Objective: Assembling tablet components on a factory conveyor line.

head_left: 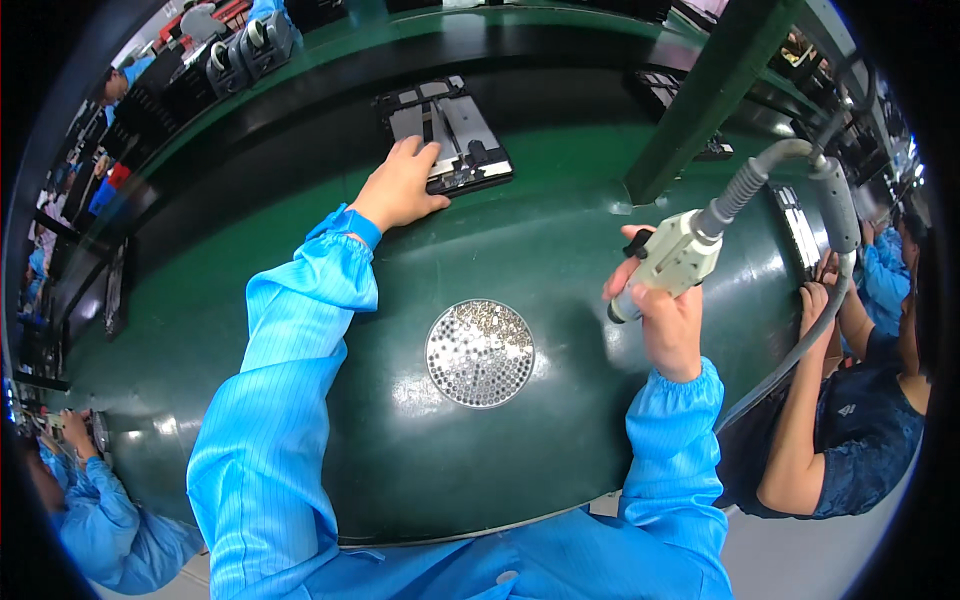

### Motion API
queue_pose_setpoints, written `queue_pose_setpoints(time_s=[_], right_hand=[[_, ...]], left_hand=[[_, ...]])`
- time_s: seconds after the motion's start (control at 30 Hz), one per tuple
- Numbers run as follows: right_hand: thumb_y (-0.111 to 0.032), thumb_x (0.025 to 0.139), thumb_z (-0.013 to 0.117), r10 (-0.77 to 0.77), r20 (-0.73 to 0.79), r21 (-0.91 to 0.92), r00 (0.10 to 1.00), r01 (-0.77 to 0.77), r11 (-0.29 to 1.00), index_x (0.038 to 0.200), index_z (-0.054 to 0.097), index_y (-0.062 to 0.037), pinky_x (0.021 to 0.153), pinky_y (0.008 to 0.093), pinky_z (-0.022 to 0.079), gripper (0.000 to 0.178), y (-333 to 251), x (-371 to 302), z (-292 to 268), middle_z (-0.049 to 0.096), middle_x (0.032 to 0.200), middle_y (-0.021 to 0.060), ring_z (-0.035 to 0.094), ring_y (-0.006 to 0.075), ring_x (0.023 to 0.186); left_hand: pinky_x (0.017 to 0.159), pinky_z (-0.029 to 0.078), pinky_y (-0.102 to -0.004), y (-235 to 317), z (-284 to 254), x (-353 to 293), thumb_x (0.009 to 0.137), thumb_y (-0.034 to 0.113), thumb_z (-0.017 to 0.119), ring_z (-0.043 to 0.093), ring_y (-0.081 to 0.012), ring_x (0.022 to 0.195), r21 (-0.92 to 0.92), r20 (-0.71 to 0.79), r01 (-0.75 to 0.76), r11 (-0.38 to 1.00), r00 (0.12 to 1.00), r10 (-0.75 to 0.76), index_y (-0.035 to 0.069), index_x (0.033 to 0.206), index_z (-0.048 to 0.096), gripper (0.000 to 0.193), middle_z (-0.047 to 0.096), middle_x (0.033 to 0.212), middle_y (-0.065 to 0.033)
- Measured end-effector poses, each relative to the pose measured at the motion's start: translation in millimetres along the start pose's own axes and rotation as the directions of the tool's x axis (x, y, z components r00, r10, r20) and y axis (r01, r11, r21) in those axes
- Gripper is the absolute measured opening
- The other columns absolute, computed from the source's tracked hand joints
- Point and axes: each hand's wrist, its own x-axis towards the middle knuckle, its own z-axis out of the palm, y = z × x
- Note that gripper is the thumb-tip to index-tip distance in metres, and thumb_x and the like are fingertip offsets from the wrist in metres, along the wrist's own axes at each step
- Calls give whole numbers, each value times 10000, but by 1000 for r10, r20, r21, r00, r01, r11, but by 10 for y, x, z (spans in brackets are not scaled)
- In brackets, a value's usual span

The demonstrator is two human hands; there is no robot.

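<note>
Head view:
- The left hand (pixel 402 185) lies at the left and near edge of the device (pixel 475 130), touching it, fingers over the edge and thumb by the near side; whether it grips or merely rests, I cannot tell.
- The device, flat and opened to its black and silver inner parts, lies at the far side of the desk (pixel 570 430), across the join between the green surface and a black strip (pixel 300 150).
- The right hand (pixel 672 325) is clenched around a cream tool (pixel 682 250), well apart from the device. The tool's grey tip points down and to the left.
- A grey cable (pixel 795 350) runs down at the right, beyond the tool.
- Between the forearms, a round plate (pixel 470 380) with rows of holes sits on the desk; small screws (pixel 488 322) are heaped toward its far side.
- A green post (pixel 710 100) slants up from the desk behind the tool.
- Blue sleeves (pixel 275 420) cover both arms; a blue band (pixel 362 228) circles the left wrist.
- At the right, a co-worker (pixel 868 430) in a dark shirt has hands near another device (pixel 797 230).
- At the left, a co-worker (pixel 115 525) in blue sits by the desk.
</note>
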Motion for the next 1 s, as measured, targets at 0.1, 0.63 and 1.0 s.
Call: queue_pose_setpoints(time_s=[0.1,0.63,1.0], right_hand=[[-121,726,554,89,47,-23,995,-88,996,1264,476,32,718,322,475,565,-157,-20,22,600,789,85,581,183,742],[-140,754,651,-106,-162,50,981,116,992,1179,491,54,638,329,490,493,223,-156,258,563,697,61,545,153,597],[4,815,605,-240,-21,111,971,240,964,1126,536,47,638,333,498,321,294,-184,448,593,743,79,561,160,605]], left_hand=[[986,450,-451,-13,-36,129,674,254,803,465,-423,1205,-109,194,48,993,981,-26,53,1334,428,785,486,1290,-213],[820,518,-422,50,-565,-1291,782,46,576,589,-334,1066,503,-228,35,864,969,93,36,1228,549,446,607,1191,-126],[980,426,-497,1100,-967,-3093,812,16,598,470,-414,1258,422,-13,164,892,984,-175,19,1286,540,477,495,1351,-217]])
